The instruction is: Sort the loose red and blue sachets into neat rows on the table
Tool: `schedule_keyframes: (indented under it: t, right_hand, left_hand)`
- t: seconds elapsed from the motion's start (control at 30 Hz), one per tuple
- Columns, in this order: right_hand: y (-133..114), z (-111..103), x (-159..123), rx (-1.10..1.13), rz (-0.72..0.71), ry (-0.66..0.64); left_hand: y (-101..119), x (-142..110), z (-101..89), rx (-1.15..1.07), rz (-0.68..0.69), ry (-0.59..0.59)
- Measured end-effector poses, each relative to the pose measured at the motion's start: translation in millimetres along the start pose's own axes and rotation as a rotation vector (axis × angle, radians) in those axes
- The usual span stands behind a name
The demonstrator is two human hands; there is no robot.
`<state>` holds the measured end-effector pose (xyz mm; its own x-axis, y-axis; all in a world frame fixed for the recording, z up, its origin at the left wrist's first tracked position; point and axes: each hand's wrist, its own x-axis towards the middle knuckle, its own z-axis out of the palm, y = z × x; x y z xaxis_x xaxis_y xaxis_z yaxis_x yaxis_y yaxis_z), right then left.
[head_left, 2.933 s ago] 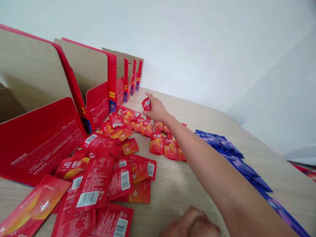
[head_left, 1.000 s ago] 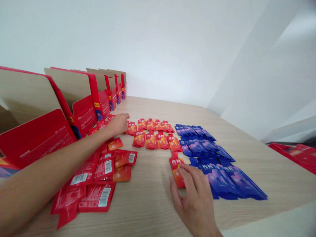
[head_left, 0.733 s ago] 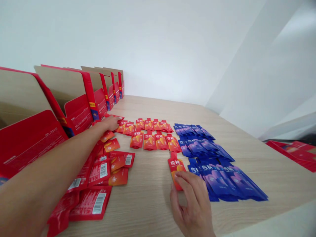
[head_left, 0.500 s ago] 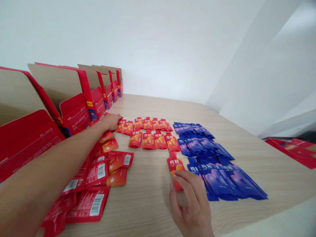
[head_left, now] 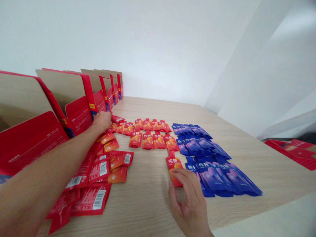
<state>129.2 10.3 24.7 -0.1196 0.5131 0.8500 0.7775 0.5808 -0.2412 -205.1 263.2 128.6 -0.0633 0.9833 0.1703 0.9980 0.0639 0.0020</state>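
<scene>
My left hand point(head_left: 101, 121) stretches far across a loose pile of red pouches point(head_left: 98, 171) and rests, fingers curled, on the pouches closest to the open red boxes point(head_left: 79, 112). Whether it grips one is hidden. My right hand point(head_left: 190, 204) lies near the table's front edge, fingers apart, fingertips resting on a single red pouch point(head_left: 172, 163) that lies flat. This pouch sits just below two neat rows of red pouches point(head_left: 150, 140) and left of the blue pouches point(head_left: 209, 164).
Several open red cardboard boxes stand in a line along the left wall. Blue pouches lie in overlapping rows at the right. The wooden table point(head_left: 153, 105) runs back to a white wall. Flat red packaging point(head_left: 291, 149) lies off the table at far right.
My right arm pulled back from the far pouches and laid a red pouch by the blue rows. My left arm came out over the pile and moved left toward the boxes.
</scene>
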Motion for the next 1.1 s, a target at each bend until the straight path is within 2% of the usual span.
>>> schedule_keyframes:
  t: [0.07, 0.13, 0.2, 0.27, 0.33, 0.43, 0.53, 0.63, 0.73, 0.8, 0.93, 1.1]
  right_hand:
    - [0, 0, 0, 0.006, 0.000, 0.011]
    - [0, 1, 0, 0.010, 0.010, 0.021]
    - [-1, 1, 0, 0.009, 0.014, 0.020]
    - [-1, 1, 0, -0.004, 0.011, 0.012]
    - [0, -1, 0, -0.043, 0.002, -0.021]
    - [3, -6, -1, -0.154, -0.007, -0.158]
    - [11, -10, -7, -0.255, -0.038, -0.279]
    - [20, -11, -18, -0.303, -0.078, -0.309]
    - [28, -11, -28, -0.352, -0.090, -0.318]
    - [32, -11, -30, -0.369, -0.119, -0.326]
    - [37, -12, -27, -0.370, -0.176, -0.305]
    - [38, -13, -21, -0.381, -0.150, -0.293]
  left_hand:
    - [5, -5, -20.0, 0.074, -0.016, 0.050]
    - [18, -18, -42.6, 0.127, 0.052, 0.112]
    - [38, -43, -60.3, 0.163, 0.169, 0.163]
    - [67, -84, -65.6, 0.187, 0.316, 0.175]
    - [98, -135, -55.7, 0.214, 0.489, 0.168]
    - [141, -206, -21.3, 0.345, 0.795, 0.182]
    - [164, -245, 11.9, 0.279, 0.911, 0.146]
    - [165, -253, 28.4, 0.116, 0.883, 0.061]
    - [153, -248, 35.8, -0.052, 0.815, 0.003]
    - [145, -244, 41.8, -0.129, 0.841, -0.017]
    - [142, -238, 56.6, -0.231, 0.934, -0.014]
    - [151, -235, 63.8, -0.278, 0.913, 0.020]
